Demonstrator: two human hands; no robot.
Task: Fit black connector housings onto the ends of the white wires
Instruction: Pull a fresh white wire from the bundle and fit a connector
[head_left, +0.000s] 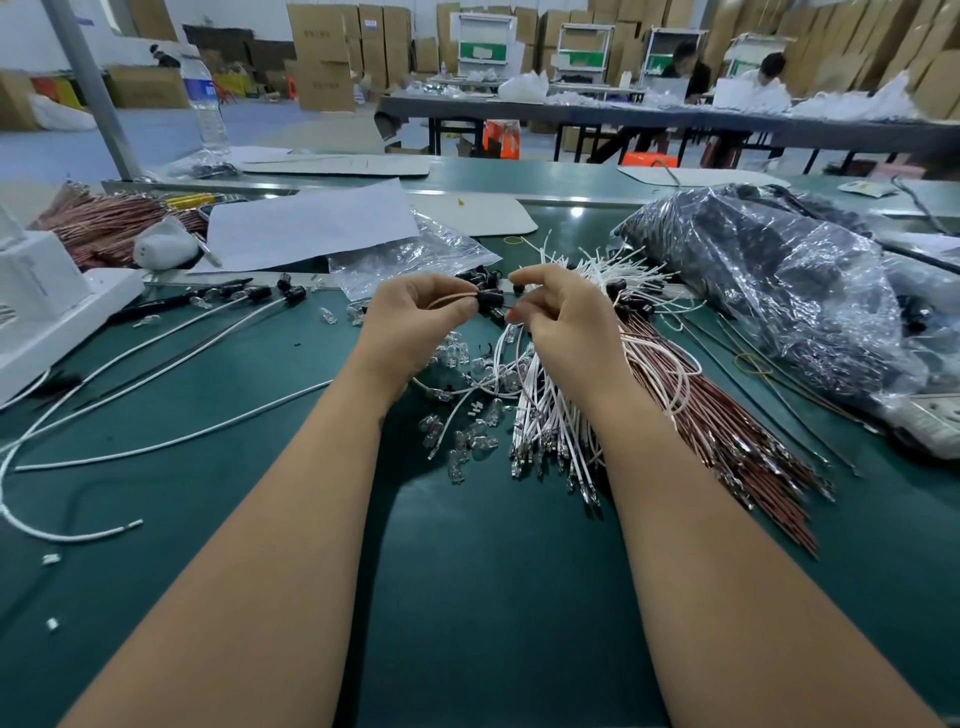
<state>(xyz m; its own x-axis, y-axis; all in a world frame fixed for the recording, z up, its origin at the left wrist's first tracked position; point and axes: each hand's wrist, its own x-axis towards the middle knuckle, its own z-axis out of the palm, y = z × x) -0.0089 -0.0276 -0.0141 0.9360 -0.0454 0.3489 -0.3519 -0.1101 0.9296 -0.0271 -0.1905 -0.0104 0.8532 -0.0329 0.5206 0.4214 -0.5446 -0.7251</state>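
My left hand pinches a thin pinkish wire whose end enters a black connector housing held up between both hands. My right hand pinches the housing's other side, fingers curled. Below the hands lies a bundle of white wires with metal terminals, beside a bundle of brown wires. Loose black housings sit just behind the hands. Finished white wires with black housings lie at the left.
Small clear glass bulbs are scattered on the green mat. A large plastic bag of black parts fills the right. White paper, a white box and copper wires lie left. People work at a far table.
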